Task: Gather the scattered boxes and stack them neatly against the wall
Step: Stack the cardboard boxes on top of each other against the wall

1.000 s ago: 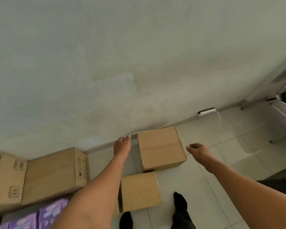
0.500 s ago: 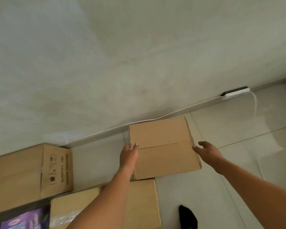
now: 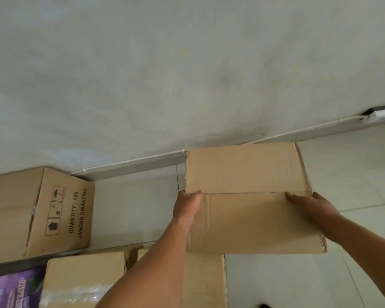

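Fingers of the left hand (image 3: 188, 204) curl over the left edge of a plain brown cardboard box (image 3: 251, 196); the right hand (image 3: 310, 204) grips its right edge. The box sits by the grey wall (image 3: 187, 74) on the pale tiled floor (image 3: 353, 170), overlapping another brown carton (image 3: 203, 281).

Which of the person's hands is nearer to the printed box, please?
Left. The left hand holds the plain box's left edge, facing the printed box; the right hand holds its far edge.
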